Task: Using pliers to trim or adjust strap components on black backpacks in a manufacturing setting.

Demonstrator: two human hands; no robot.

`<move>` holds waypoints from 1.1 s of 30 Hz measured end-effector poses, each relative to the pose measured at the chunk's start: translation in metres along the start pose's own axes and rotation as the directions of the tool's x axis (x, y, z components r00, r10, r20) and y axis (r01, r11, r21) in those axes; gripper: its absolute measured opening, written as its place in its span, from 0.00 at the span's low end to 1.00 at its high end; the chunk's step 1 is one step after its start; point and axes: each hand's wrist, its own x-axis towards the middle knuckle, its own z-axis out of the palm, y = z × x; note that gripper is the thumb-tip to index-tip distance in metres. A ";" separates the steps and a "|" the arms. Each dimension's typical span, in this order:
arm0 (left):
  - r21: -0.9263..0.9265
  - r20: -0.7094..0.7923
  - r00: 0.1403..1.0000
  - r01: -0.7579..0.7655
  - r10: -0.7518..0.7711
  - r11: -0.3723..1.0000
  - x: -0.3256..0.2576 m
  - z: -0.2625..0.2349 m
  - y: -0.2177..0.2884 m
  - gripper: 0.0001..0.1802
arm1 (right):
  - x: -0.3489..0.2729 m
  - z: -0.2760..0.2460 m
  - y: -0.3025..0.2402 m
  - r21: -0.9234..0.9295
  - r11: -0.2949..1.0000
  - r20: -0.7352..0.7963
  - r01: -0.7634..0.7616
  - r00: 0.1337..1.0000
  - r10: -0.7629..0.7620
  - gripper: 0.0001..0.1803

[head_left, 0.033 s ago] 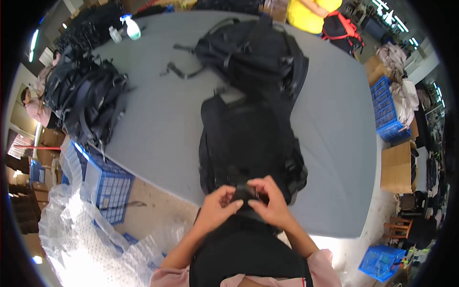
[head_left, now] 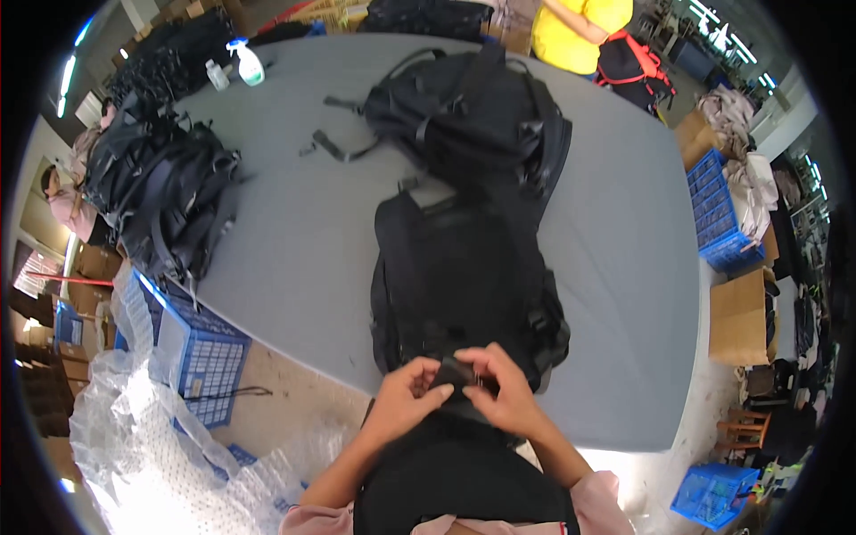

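A black backpack (head_left: 459, 267) lies in front of me on the grey-covered table (head_left: 303, 250), its shoulder straps running toward the far side. At its near end, my left hand (head_left: 410, 397) and my right hand (head_left: 499, 392) are closed, thumb against fingers, on a small dark piece of black strap (head_left: 455, 373). Whether a buckle is on that piece is hidden by my fingers. Beyond, touching the first bag, a second black backpack (head_left: 481, 116) rests with a loose strap (head_left: 339, 147) trailing to the left.
Several black backpacks (head_left: 160, 187) are piled at the left edge. A spray bottle (head_left: 248, 64) and a small bottle (head_left: 217, 76) stand at the far left. Blue crates (head_left: 209, 357), clear plastic wrap (head_left: 134, 437) and a cardboard box (head_left: 740, 316) surround the table. A person in yellow (head_left: 571, 40) stands opposite.
The whole view has shifted slightly, with the table and bags a little lower. My right hand's fingers have moved slightly over the strap piece; both hands stay on it.
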 end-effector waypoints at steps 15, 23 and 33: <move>0.451 -0.101 0.912 -0.315 0.398 0.835 0.015 0.017 0.002 0.13 | 0.003 0.015 0.006 0.815 0.521 0.068 -0.253 0.935 0.348 0.11; 0.472 -0.183 0.944 -0.162 0.275 0.867 0.023 0.019 0.018 0.05 | 0.001 0.005 -0.001 0.001 0.961 -0.402 0.275 0.881 -0.251 0.12; 0.224 -0.133 0.981 -0.110 0.142 0.968 0.018 0.029 0.030 0.07 | 0.005 -0.008 -0.005 0.546 0.834 -0.214 0.077 0.976 0.050 0.02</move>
